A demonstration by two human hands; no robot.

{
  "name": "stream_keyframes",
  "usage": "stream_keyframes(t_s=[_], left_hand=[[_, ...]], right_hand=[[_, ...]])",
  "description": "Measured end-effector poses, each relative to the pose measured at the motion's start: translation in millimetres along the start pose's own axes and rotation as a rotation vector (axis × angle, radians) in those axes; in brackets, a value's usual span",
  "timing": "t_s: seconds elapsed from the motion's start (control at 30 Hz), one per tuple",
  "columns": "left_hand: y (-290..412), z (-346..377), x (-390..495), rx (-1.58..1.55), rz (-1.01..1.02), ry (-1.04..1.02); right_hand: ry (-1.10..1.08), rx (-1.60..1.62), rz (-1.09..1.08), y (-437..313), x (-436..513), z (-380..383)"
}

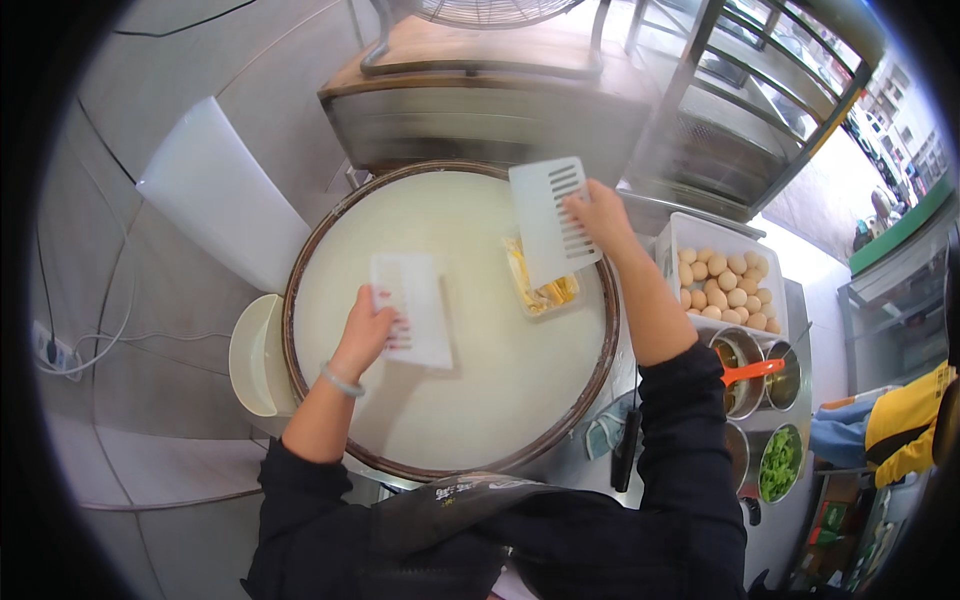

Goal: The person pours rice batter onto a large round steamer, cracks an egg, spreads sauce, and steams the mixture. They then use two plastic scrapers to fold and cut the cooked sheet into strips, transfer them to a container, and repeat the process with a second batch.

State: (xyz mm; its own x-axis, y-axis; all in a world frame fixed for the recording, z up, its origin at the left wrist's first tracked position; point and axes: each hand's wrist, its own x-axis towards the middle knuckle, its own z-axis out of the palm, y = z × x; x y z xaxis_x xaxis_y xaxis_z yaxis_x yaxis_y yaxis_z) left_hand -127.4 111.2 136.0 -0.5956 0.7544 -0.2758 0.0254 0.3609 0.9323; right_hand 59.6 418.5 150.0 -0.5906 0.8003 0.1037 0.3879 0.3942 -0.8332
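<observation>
In my left hand [366, 330] is a white plastic scraper [424, 315], blurred, tilted over a large round pale surface [450, 405] with a dark brown rim. My right hand [602, 215] grips a second white scraper [536, 202] by its slotted side, at the far right of the round surface. Partly hidden beneath that scraper is a clear plastic box [546, 304] holding yellow and whitish pieces of food. Whether the right scraper touches the box I cannot tell.
On my right stand a white crate of eggs [724, 281], metal pots [739, 375] with an orange-handled utensil [754, 371], and a bowl of green leaves [780, 465]. A black handle [626, 450] and a cloth [604, 435] lie nearer. A cream container [259, 356] adjoins the left rim. A person in yellow [904, 420] is farther right.
</observation>
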Motion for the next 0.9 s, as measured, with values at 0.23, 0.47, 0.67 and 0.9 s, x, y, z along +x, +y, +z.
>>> stream_keyframes(t_s=[0.23, 0.47, 0.67, 0.9], left_hand=[[-80.0, 8.0, -65.4, -0.229, -0.122, -0.092], [-123.6, -31.4, -63.3, -0.524, -0.042, -0.052], [-92.8, -190.5, -100.5, 0.198, 0.545, 0.899], [-191.3, -279.8, -55.6, 0.772, 0.374, 0.796]], right_hand=[[-0.622, -0.303, -0.125, -62.2, -153.5, 137.4], [-0.098, 0.467, 0.594, 22.5, -161.6, 123.5], [0.33, 0.752, 0.752, 71.8, -120.7, 113.3], [0.382, 0.07, 0.364, 63.3, -129.3, 130.8]])
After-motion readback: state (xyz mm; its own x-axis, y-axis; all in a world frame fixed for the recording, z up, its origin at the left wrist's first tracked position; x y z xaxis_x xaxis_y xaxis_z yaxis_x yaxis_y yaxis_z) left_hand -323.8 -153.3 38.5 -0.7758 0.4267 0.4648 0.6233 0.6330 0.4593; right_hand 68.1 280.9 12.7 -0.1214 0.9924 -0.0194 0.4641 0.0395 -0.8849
